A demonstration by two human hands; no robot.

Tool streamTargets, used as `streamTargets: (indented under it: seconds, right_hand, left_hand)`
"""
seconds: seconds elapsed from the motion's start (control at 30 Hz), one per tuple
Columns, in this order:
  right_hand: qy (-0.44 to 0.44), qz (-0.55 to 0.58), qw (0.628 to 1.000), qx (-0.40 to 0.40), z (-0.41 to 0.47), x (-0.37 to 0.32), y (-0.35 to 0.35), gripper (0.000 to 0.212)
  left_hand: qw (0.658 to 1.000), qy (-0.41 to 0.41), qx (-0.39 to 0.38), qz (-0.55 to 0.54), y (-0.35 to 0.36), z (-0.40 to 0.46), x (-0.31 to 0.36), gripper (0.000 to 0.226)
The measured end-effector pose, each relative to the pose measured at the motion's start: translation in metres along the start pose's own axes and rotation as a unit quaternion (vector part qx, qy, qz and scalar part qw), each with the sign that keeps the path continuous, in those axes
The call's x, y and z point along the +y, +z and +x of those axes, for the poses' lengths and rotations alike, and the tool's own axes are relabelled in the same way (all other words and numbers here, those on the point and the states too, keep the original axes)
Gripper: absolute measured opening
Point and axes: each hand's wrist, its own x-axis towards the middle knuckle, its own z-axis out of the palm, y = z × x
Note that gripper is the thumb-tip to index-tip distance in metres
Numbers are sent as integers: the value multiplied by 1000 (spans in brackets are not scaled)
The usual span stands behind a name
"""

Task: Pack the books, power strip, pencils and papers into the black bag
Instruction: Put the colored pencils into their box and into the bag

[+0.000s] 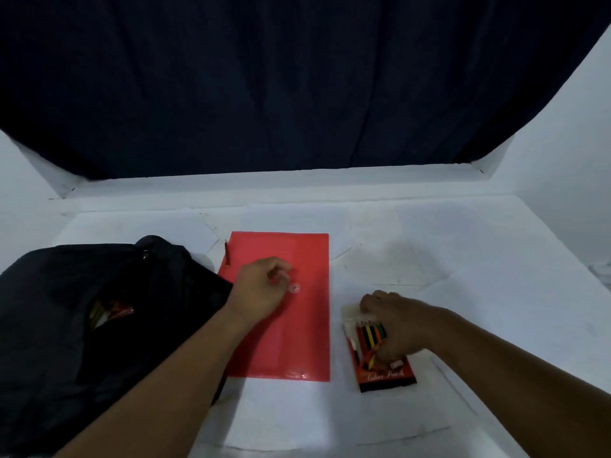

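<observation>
- The right hand point(393, 325) sits on the box of colour pencils point(380, 355), fingers curled over its upper end; looks like a grip around the pack, though the far fingers are hidden.
- The left hand point(261, 289) rests on the red folder point(291, 338), fingers bunched near the round snap button point(293, 288); whether it pinches anything I cannot tell.
- The black bag point(99, 319) lies at the left, its edge touching the folder's left side, mouth open with something colourful already inside.
- One loose pencil point(226, 252) lies at the folder's top left corner, just beside the bag.
- To do this well, I'd say: close the pack's clear flap before lifting, or the pencils may slide out, and keep it level.
- The path to the bag crosses the folder and the left forearm, so the left hand should give way or hold the bag's mouth open.
- Room: open white table point(463, 259) to the right and front; the low white wall at the back stands well apart.
- The pack lies well in from the table's near edge.
</observation>
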Motion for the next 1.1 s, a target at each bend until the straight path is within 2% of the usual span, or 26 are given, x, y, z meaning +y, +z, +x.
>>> streamTargets:
  seconds: [0.1,0.23,0.33,0.4,0.5,0.6,0.73,0.87,1.0,1.1]
  right_hand:
    - [33,-51,998,10,9,-19,-13,78]
    - [30,-22,994,107,27,-48,-20,49]
    - [-3,48,987,151,41,-74,-14,32]
    - [-17,79,983,166,50,-89,-6,37]
    - [-12,85,976,198,61,-101,7,50]
    - [7,70,971,229,69,-100,20,46]
    - [15,55,966,252,73,-97,29,38]
    - [21,46,955,292,75,-97,43,41]
    - [18,73,947,311,73,-96,54,46]
    - [6,133,944,302,67,-90,52,42]
  left_hand:
    - [995,-34,1,98,-38,21,-24,11]
    - [978,-61,-38,196,-69,45,-57,9]
    - [957,-55,-88,270,-75,61,-65,24]
    - [946,-65,-116,294,-71,72,-69,37]
    - [936,-117,-150,296,-59,85,-76,41]
    - [942,-131,-149,271,-49,86,-87,31]
    - [975,-143,-5,170,-40,80,-114,23]
    - [981,-146,93,84,-33,72,-114,25]
    - [987,-93,121,59,-32,69,-116,27]
    - [996,-10,56,64,-32,68,-107,22]
